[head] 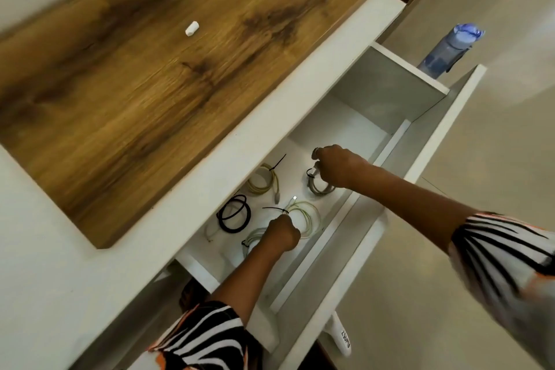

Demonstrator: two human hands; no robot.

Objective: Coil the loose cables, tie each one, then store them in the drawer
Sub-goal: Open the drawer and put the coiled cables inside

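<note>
Hands grip flat-lying coils in drawer [426, 117]: left [282, 233] pale-green [303, 216], right [338, 165] grey [319, 188]

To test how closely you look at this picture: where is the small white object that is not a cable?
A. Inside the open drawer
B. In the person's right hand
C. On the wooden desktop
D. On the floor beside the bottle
C: the small white object lies alone on the wooden desktop, away from the open drawer and from both hands.
</note>
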